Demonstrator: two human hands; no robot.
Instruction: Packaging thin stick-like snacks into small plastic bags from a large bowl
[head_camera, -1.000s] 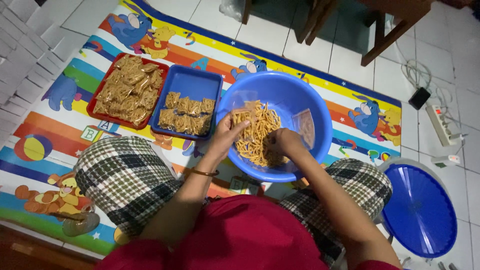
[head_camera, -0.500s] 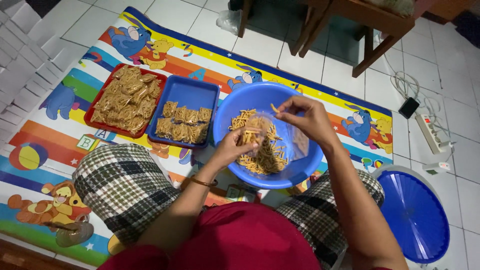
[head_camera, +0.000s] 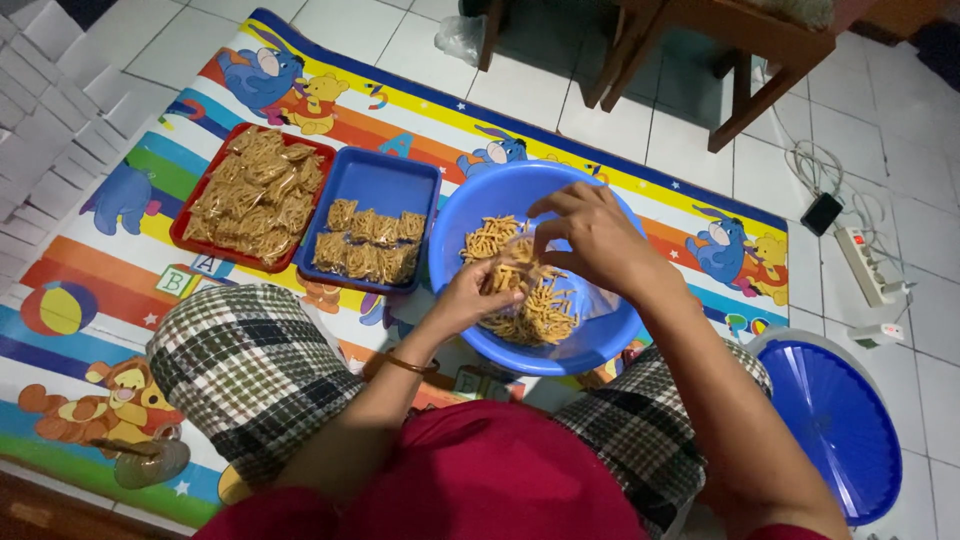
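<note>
Two trays sit side by side on the cartoon play mat (head_camera: 120, 250): a red tray (head_camera: 254, 196) heaped with bagged snacks, then a blue tray (head_camera: 378, 190) holding fewer bags. Beside them, inside the blue basin (head_camera: 480, 205), the left hand (head_camera: 472, 296) clutches a bunch of snack sticks (head_camera: 545, 305), while the right hand (head_camera: 592, 236) pinches the rim of a clear plastic bag (head_camera: 592, 300) above them. Farthest right, a blue lid (head_camera: 835, 425) rests on the tiles.

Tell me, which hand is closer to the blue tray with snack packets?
Left. The left hand is over the round blue plastic bowl's near side, beside the blue rectangular tray. The right hand is farther right.
</note>
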